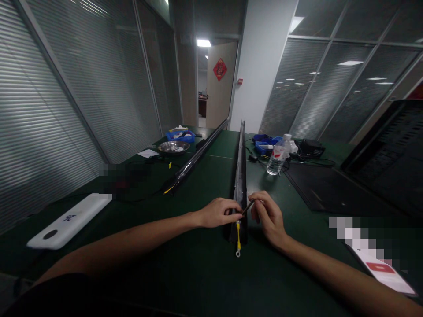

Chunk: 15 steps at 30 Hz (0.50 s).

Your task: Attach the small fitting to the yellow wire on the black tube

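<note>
A long, narrow dark channel-shaped strip (240, 171) runs away from me along the green table, lined with greyish, shiny material. From its near end comes a short yellow wire (238, 237) tipped with a metal ring terminal (238, 254). My left hand (218, 213) reaches over the strip just above the wire, thumb and fingers pinched close; whatever lies between them is hidden. My right hand (269, 215), on the strip's right side, grips a thin dark stick-like tool (248, 207). Its lower end slants down to my left fingertips.
Another long strip (198, 154) lies to the left. Beyond it are a metal bowl (173, 147) and a blue tray (180, 135). A water bottle (278, 155), blue bins (264, 147) and cables stand right. A white device (69, 220) and a lit phone (383, 267) flank my arms.
</note>
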Each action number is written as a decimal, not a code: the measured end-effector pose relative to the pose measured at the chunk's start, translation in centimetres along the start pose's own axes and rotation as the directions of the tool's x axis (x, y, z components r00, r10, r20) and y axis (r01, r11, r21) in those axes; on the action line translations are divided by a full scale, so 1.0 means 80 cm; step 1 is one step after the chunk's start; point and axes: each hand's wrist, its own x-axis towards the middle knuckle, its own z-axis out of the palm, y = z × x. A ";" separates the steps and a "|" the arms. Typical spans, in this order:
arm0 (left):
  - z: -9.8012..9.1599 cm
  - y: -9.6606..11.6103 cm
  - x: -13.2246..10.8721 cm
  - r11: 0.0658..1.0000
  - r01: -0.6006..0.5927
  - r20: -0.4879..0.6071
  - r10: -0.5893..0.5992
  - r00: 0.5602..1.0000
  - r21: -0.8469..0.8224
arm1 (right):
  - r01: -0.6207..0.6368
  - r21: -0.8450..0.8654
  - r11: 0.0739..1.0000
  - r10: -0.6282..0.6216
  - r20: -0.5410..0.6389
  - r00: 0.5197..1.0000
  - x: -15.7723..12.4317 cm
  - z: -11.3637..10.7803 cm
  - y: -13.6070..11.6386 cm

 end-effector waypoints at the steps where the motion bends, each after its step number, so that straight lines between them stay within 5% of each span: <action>1: 0.000 0.000 0.000 1.000 -0.002 -0.001 0.002 1.000 0.002 | -0.005 -0.003 1.000 0.005 -0.003 1.000 0.000 0.000 0.000; 15: 0.000 0.000 -0.001 1.000 -0.020 -0.004 0.020 1.000 -0.001 | -0.021 0.019 1.000 0.021 -0.002 1.000 -0.001 0.000 0.003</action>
